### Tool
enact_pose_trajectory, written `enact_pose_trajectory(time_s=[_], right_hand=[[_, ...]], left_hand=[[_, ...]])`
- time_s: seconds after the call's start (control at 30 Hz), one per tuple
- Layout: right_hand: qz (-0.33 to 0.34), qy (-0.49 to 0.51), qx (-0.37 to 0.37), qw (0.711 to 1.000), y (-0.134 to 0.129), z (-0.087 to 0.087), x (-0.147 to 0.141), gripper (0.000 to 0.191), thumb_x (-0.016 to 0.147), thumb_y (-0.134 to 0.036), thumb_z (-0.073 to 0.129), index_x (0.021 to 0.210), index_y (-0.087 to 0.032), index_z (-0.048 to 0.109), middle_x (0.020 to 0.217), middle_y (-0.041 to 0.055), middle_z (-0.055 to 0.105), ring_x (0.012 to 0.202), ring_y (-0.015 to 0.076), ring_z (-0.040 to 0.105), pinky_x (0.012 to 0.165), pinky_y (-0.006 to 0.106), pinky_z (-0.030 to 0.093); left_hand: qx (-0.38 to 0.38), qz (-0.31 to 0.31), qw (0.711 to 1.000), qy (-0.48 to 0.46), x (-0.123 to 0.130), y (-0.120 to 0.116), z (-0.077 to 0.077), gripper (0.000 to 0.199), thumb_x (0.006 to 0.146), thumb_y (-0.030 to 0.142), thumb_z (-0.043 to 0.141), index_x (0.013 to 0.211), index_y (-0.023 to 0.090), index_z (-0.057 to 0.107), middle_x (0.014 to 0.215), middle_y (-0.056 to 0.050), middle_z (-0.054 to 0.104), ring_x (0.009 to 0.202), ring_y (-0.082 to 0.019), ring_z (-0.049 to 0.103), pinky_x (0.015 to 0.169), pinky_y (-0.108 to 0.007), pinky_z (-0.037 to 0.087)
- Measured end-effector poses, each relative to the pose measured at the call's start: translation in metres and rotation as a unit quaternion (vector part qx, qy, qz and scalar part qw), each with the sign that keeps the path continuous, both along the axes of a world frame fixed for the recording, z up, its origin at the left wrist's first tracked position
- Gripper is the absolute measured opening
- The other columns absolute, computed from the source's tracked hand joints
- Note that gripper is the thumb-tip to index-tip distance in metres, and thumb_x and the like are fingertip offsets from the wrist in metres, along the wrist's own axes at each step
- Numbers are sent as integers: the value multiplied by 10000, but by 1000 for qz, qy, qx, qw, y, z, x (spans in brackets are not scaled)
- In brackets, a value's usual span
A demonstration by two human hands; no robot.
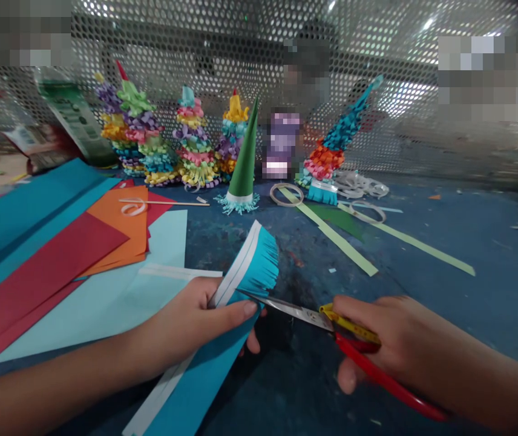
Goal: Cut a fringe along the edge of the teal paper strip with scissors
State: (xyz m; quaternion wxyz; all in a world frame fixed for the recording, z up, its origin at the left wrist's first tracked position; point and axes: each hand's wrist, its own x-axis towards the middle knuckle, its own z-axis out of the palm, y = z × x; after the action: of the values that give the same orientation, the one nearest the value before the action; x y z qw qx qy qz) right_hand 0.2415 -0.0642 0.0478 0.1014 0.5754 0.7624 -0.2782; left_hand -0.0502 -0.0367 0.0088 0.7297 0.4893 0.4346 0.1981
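Note:
My left hand [216, 312] is closed on a blue paper strip [222, 357] that has a white tape band along one long edge. The strip's far end is cut into a fine fringe, which curls to the right. In my right hand [390, 333] is a pair of scissors [302, 312] with one red handle and yellow wrapping on the other. The blades lie at the strip beside my left thumb, at the near end of the fringe. Beyond the strip stands a green paper cone [244, 160] with a light blue fringed base.
Red, orange and blue paper sheets [118, 233] lie at the left. Several fringed colourful cones [193, 142] line the back before a perforated metal panel [241, 36]. Tape rings [286, 186] and pale green strips [345, 245] lie right of the middle. A green bottle [77, 121] leans at the back left.

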Motion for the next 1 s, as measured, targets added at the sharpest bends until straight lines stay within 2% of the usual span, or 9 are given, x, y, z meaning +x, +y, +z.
enact_pose_trajectory(time_s=[0.07,0.17,0.37,0.5,0.57,0.7,0.87,1.0], right_hand=[[-15,-5,-29,999,-1,5,-1,319,850,-502,831,832,-268,615,796,9,825,676,251,730,597,289,400],[-18,-15,-30,999,-3,9,1,333,850,-569,777,923,-268,655,812,49,814,702,287,724,613,318,413],[-31,7,-35,999,-1,8,8,263,814,-485,765,896,-269,640,732,16,755,642,249,674,578,296,371],[-41,3,-47,998,-1,6,7,374,820,-610,745,921,-266,640,810,48,763,695,268,679,602,308,385],[-45,12,-53,998,0,5,7,402,817,-644,748,899,-269,630,789,31,750,671,252,662,584,301,368],[-52,27,-53,997,1,7,5,377,799,-600,803,834,-271,622,706,-17,719,631,216,632,567,290,351],[-73,31,-86,993,1,11,-2,316,822,-543,789,812,-268,633,771,11,804,625,222,670,570,294,394],[-68,60,-77,993,1,8,-1,185,848,-408,773,821,-274,649,756,-2,832,591,216,692,540,275,409]], left_hand=[[-3,12,1000,-9,0,-1,1,364,897,538,821,862,180,762,754,-28,830,676,-158,686,624,-220,519],[-8,40,999,-19,0,-3,3,328,913,492,810,806,189,745,719,-19,817,642,-159,684,611,-227,526],[51,99,994,16,1,-2,5,437,952,512,739,684,172,798,676,-44,781,612,-148,639,598,-224,478],[51,97,994,22,1,-1,4,419,963,490,727,697,179,818,683,-50,782,621,-159,644,611,-235,478],[51,97,994,23,0,-1,4,419,959,502,731,705,181,822,693,-51,784,625,-163,643,612,-239,478],[58,92,994,23,-1,-3,3,412,975,485,715,718,183,826,714,-53,795,651,-174,658,644,-252,493],[58,92,994,23,0,-2,4,405,974,466,703,708,187,826,701,-50,792,625,-171,642,627,-254,486],[66,74,994,44,1,-2,8,402,958,458,707,684,189,828,667,-44,773,632,-171,635,629,-250,475]])
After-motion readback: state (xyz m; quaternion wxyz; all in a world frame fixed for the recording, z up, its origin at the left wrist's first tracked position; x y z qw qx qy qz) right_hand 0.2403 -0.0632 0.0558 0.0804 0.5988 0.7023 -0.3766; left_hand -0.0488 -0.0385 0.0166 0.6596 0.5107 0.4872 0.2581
